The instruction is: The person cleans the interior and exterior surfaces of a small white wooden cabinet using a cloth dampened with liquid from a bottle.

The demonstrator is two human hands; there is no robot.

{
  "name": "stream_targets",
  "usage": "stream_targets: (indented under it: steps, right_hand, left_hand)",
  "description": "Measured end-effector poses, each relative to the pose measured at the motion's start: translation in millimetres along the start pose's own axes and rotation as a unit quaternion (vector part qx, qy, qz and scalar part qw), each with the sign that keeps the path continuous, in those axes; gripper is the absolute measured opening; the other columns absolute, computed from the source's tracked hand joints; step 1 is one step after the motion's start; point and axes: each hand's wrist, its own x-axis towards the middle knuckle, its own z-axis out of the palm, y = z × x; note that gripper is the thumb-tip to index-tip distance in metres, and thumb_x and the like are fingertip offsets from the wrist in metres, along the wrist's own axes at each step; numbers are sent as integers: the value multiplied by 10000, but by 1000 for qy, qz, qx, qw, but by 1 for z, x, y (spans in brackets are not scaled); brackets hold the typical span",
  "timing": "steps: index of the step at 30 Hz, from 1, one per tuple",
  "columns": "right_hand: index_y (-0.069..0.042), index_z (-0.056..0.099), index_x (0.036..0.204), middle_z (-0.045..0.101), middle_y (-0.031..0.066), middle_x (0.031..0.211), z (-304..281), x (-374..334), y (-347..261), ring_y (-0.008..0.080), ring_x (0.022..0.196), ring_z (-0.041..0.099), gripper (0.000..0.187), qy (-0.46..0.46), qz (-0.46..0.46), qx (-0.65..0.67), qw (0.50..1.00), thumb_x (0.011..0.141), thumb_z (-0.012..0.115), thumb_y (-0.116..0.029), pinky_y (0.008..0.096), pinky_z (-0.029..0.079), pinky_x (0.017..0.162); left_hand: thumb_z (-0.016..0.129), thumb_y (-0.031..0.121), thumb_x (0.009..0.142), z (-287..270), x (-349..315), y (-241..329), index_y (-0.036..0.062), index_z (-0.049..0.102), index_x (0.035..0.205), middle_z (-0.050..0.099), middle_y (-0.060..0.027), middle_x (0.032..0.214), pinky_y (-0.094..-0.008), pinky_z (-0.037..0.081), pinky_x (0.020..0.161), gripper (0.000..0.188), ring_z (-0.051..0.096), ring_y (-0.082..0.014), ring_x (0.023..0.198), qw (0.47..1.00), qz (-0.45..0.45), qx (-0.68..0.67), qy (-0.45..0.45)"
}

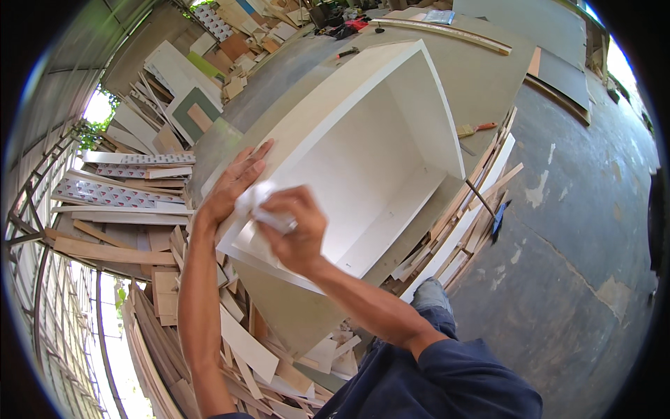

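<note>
A white open-fronted cabinet box [363, 160] lies tilted across the view on a wide board [276, 297]. On the outer edge of its near left corner rests my left hand [237, 181], fingers stretched out and holding nothing. My right hand [296, 227] is closed round a small white thing [283, 222], blurred by motion, at the same corner. I cannot make out whether it is a cloth or a bottle. The white blur reaches up beside my left fingers.
A paintbrush with a red handle [478, 128] lies beyond the cabinet's right side, and a hammer [347, 54] behind it. Wood strips [481, 195] are piled along the right. Stacked offcuts [125, 199] fill the left. Below the board lie more scraps [244, 342].
</note>
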Motion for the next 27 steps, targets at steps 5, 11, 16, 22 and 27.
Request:
stream_targets:
  steps: [5,11,16,22,27]
  right_hand:
    - [-4,633,1005,666,45,901,-15,54,13,88,789,583,234,198,215,109,950,894,807,-114,250,489,692]
    - [-16,639,948,660,17,896,25,-36,-5,100,834,624,294,11,272,135,953,821,874,-138,254,513,723]
    - [7,645,1021,684,75,890,-13,56,9,125,719,645,309,192,321,212,903,869,841,-177,283,538,595]
    - [-5,646,976,676,37,890,28,-25,-11,115,844,604,323,37,338,151,928,824,870,-181,283,501,790]
    - [21,666,994,691,52,874,-5,51,11,109,743,612,329,197,331,163,908,871,838,-230,271,507,665]
  left_hand:
    - [507,508,1039,5,-1,7,151,475,1545,399,-181,1614,-390,188,1235,621,245,-329,1538,1000,-24,17,6]
    - [519,495,1044,2,5,-4,148,494,1531,467,-177,1569,-420,167,1238,599,239,-352,1536,1000,17,3,5]
    - [528,492,1043,2,-3,4,133,512,1516,437,-194,1582,-372,215,1224,594,307,-316,1511,999,-1,39,18]
    - [542,479,1041,4,6,0,120,509,1518,434,-176,1564,-352,269,1197,598,392,-284,1450,999,13,45,15]
    - [540,464,1041,1,0,4,117,509,1519,459,-161,1523,-361,292,1189,591,428,-280,1410,1000,-2,3,18]
